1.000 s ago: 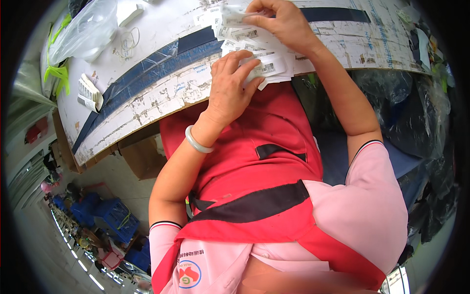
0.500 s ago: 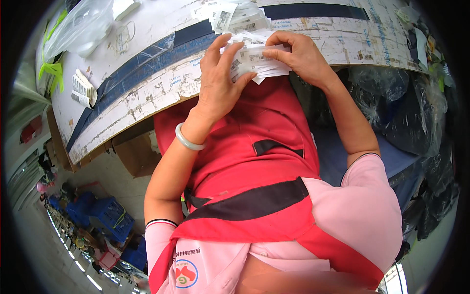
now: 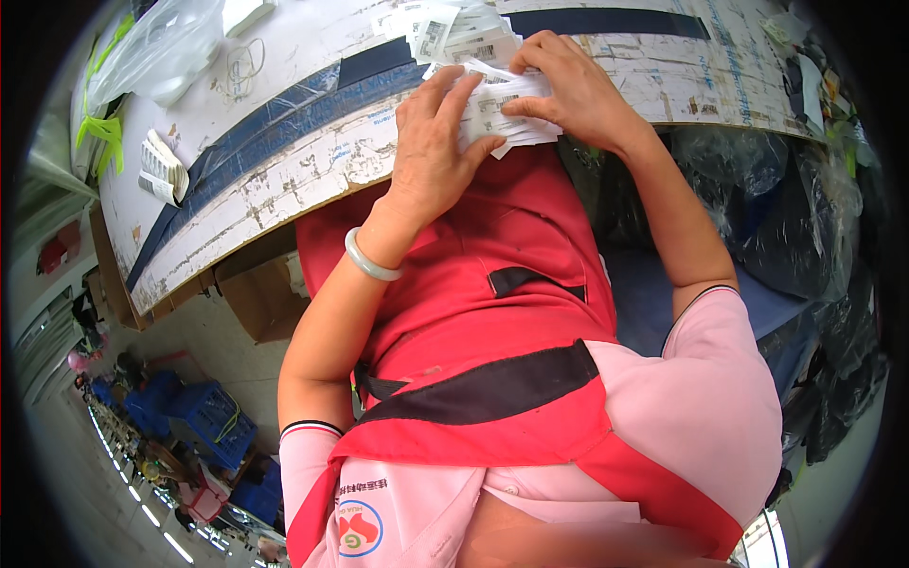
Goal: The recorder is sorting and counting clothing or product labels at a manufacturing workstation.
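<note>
A loose pile of white printed labels (image 3: pixel 488 114) lies at the near edge of the table, between my two hands. Curved around its left side is my left hand (image 3: pixel 431 142), with the thumb near the front and the fingertips farther back. My right hand (image 3: pixel 578 95) bends over the right side, thumb on the upper labels and fingers at their far edge. Both hands keep hold of the pile, partly covering it. More labels (image 3: pixel 464 38) lie spread just behind.
A dark blue strip (image 3: pixel 606 21) crosses the worn white tabletop (image 3: pixel 312 161). To the left lie a folded label stack (image 3: pixel 163 170) and a clear plastic bag (image 3: pixel 161 57). Plastic-wrapped dark bundles (image 3: pixel 795 218) stand at the right. A cardboard box (image 3: pixel 260 298) sits below the table.
My right thumb and index finger have moved apart from a pinch on an upper label, and that hand has shifted slightly away from me. My left hand has moved slightly right along the pile.
</note>
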